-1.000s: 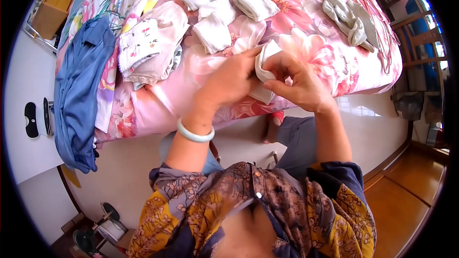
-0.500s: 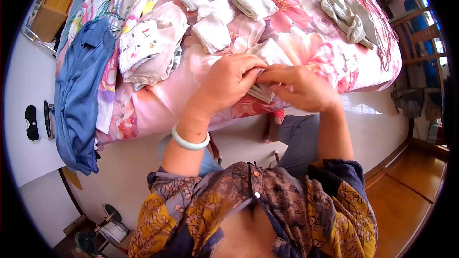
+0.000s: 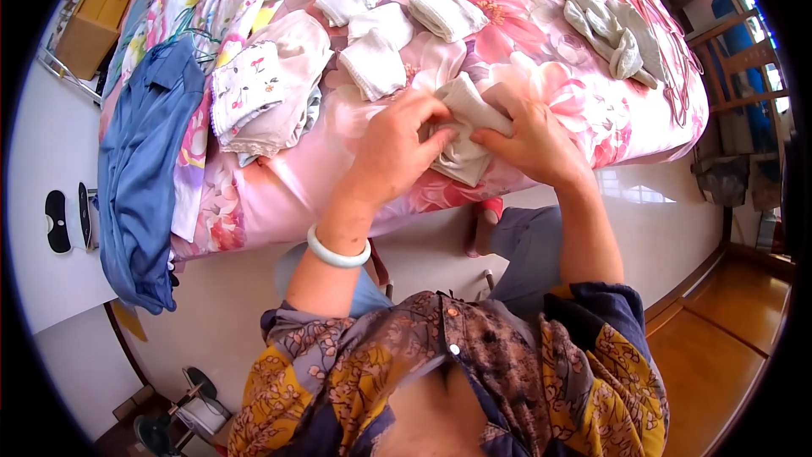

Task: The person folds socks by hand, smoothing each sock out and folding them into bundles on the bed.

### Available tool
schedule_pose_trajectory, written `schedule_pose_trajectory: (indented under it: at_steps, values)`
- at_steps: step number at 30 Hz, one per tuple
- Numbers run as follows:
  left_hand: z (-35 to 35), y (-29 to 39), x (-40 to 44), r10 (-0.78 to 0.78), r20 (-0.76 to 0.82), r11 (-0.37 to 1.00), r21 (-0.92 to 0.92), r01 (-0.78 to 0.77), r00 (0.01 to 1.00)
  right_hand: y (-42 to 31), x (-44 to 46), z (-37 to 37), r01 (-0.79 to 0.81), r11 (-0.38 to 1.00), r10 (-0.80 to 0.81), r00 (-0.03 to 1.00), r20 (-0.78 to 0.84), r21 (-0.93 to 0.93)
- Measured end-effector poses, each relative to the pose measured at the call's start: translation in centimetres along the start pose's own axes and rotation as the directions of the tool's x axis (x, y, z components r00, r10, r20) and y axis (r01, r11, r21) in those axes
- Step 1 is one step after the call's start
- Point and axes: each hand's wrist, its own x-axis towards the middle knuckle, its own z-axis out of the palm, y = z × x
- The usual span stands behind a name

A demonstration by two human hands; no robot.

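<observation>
Blue shirt [image 3: 148,178] hangs over the bed's [image 3: 283,195] left edge. By the near edge, the left hand [image 3: 397,144] touches 1 white cloth [image 3: 463,148], grip unclear; its long axis points toward the far edge; the right hand [image 3: 537,135] clamps its right side.

Left hand [image 3: 396,151] and right hand [image 3: 541,142] gripping white cloth [image 3: 461,140] on floral bedspread [image 3: 588,101]; folded white pieces [image 3: 372,70] beyond, blue garment [image 3: 145,173] at left.

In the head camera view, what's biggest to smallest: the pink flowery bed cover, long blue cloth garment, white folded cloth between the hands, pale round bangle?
1. Pink flowery bed cover
2. Long blue cloth garment
3. White folded cloth, partly hidden
4. Pale round bangle
</observation>
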Motion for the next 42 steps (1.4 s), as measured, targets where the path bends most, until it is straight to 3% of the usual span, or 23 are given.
schedule_pose_trajectory:
  at_steps: [2, 3, 6, 9, 12, 13, 16, 17, 20, 22, 26, 29, 31, 38, 42]
  values:
    - [0.6, 0.1, 0.0, -0.010, -0.206, 1.000, -0.019, 0.006, 0.978, -0.2, -0.2, 0.1, 0.037, 0.995, -0.036, 0.999, -0.007, 0.088]
    - [0.3, 0.0, 0.0, -0.044, -0.175, 0.999, 0.010, 0.046, 0.984, -0.2, -0.1, 0.0, 0.056, 0.990, -0.055, 0.998, -0.012, 0.130]
    - [-0.5, 0.1, 0.0, -0.140, -0.004, 0.938, -0.319, 0.131, 0.990, 0.5, 0.0, 0.0, 0.180, 0.979, -0.177, 0.983, -0.039, 0.099]
    - [-0.3, -0.2, 0.1, -0.119, 0.096, 0.758, -0.634, 0.153, 0.988, 1.0, 0.1, 0.0, 0.240, 0.939, -0.241, 0.970, -0.025, 0.247]
    - [-0.9, -0.2, 0.3, -0.206, 0.195, 0.591, -0.756, 0.281, 0.959, 1.1, 0.4, 0.9, 0.174, 0.743, -0.148, 0.984, -0.096, 0.647]
    - [-0.6, -0.3, 0.4, -0.221, 0.143, 0.596, -0.763, 0.250, 0.965, 0.6, 0.5, 0.9, 0.145, 0.660, -0.123, 0.989, -0.085, 0.737]
    - [-0.5, -0.3, 0.6, -0.198, 0.057, 0.618, -0.767, 0.170, 0.979, 0.4, 0.7, 2.2, 0.047, 0.624, 0.027, 0.996, -0.081, 0.780]
    - [-0.4, -0.3, 0.6, -0.190, 0.038, 0.638, -0.755, 0.153, 0.981, 0.2, 0.8, 1.9, -0.001, 0.594, 0.007, 1.000, -0.005, 0.805]
    - [-0.1, -0.2, 0.7, -0.180, -0.012, 0.667, -0.736, 0.113, 0.984, 0.4, 0.7, 2.2, 0.038, 0.652, -0.048, 0.999, -0.008, 0.757]
    - [0.0, -0.3, 0.8, -0.199, -0.037, 0.655, -0.749, 0.105, 0.979, 0.1, 0.7, 2.1, 0.008, 0.615, -0.044, 0.999, 0.024, 0.788]
    - [0.0, -0.7, 0.6, -0.177, 0.059, 0.477, -0.868, 0.138, 0.982, 1.2, 0.8, 2.3, 0.047, 0.611, -0.066, 0.998, -0.008, 0.790]
    - [-0.3, -0.9, 0.5, -0.159, 0.140, 0.369, -0.910, 0.190, 0.977, 1.7, 0.9, 2.5, 0.008, 0.472, -0.052, 0.998, 0.019, 0.882]
    - [-0.6, -0.5, 0.4, -0.138, 0.189, 0.273, -0.936, 0.221, 0.972, 1.6, 0.9, 2.1, 0.009, 0.469, -0.053, 0.998, 0.018, 0.883]
    - [-0.2, -0.4, 0.7, -0.154, 0.181, 0.284, -0.933, 0.219, 0.971, 1.3, 1.0, 1.9, 0.071, 0.371, -0.076, 0.996, -0.046, 0.926]
    - [-0.1, -0.5, 0.7, -0.155, 0.155, 0.266, -0.945, 0.192, 0.976, 1.8, 1.0, 1.9, -0.001, 0.269, -0.065, 0.998, 0.020, 0.963]
